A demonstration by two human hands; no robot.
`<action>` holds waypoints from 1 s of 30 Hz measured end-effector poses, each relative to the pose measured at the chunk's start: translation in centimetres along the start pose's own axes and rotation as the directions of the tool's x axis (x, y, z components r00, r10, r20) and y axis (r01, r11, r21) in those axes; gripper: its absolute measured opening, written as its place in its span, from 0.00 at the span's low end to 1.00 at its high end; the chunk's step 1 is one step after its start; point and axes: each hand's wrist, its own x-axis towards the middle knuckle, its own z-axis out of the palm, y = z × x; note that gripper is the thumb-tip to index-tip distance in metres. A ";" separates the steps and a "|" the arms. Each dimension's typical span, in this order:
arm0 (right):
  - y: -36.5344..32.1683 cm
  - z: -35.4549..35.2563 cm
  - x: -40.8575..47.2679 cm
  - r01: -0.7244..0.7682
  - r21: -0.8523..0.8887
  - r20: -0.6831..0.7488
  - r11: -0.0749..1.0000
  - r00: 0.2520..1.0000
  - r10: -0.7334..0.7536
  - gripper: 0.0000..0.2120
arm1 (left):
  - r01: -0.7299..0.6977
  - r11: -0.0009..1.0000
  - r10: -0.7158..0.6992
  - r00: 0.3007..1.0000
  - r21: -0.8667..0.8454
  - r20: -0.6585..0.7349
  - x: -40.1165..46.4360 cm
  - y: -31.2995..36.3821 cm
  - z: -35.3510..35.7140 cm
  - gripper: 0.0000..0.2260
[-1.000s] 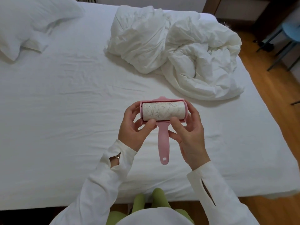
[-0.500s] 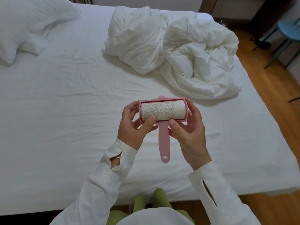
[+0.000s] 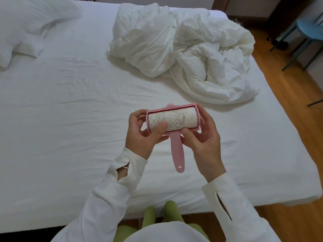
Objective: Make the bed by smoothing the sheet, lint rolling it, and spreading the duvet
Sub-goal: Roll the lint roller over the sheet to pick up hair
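Both hands are holding the roller above the sheet, at the near edge of the bed. Left hand is curling around the left end of the pink frame, thumb pressing on the sticky drum. Right hand is gripping the right end, thumb lying at the frame's lower edge by the handle, which is hanging free toward the person.

Drum is showing plenty of dark hairs across its left and middle; right end is looking cleaner. Judgement: the person is checking the sheet of tape or feeling for its edge to peel it.

Risks from here:
- Rolling with a loaded drum is likely leaving hair behind or dropping it back on the sheet.
- Peeling a layer over the bed is risking loose hairs falling onto the sheet.
- Thumb on adhesive is dulling the tack and may be tearing the layer crookedly.
- Handle is unheld; a slip of either thumb is letting the roller drop sticky-side down.

Duvet is lying bunched at the far side, covering sheet that may be going unrolled. Pillow is sitting far left.
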 end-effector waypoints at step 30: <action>-0.1 1.5 -0.3 0.101 -0.069 -0.515 0.992 0.848 -0.122 0.12 | -0.158 0.974 0.164 0.986 0.162 -0.024 -1.0 -1.9 0.8 0.30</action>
